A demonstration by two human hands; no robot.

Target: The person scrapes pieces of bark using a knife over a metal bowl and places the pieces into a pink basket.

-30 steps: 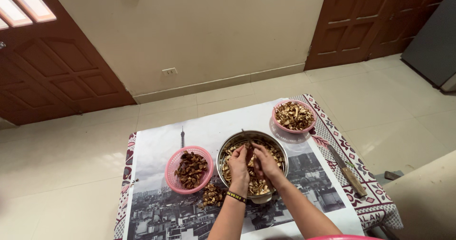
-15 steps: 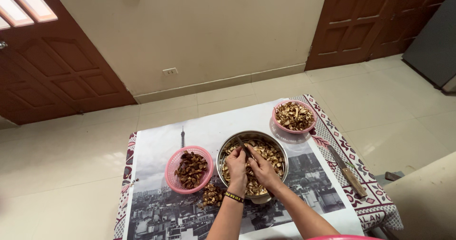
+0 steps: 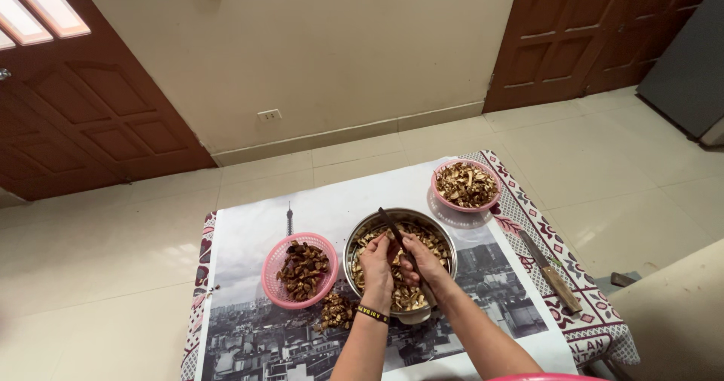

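Hands meet low in the middle of the frame, over the steel bowl [image 3: 400,264] of pale brown pieces. The left hand [image 3: 377,264], a dark band on its wrist, pinches one dark piece [image 3: 393,250] above the bowl, fingers pressed together around it. The right hand [image 3: 424,264] is closed on the handle of a knife [image 3: 397,234] whose thin blade slants up and left across that piece toward the bowl's far rim. Judging from this, the cut goes best with the piece kept low over the bowl so the bits drop inside, the blade drawn away from the left fingertips, and the thumb kept off the edge. Just left of the bowl a small heap of dark scraps [image 3: 335,312] lies on the printed cloth [image 3: 249,336], and beyond it sits a pink basket [image 3: 300,269] of dark chunks. Farther up and right, apart from the bowl, a pink bowl [image 3: 465,186] holds light slices. At the right edge of the cloth a second knife [image 3: 552,271] with a wooden handle lies untouched. Past the table come pale floor tiles, a cream wall and brown doors [image 3: 90,117] at upper left and upper right.
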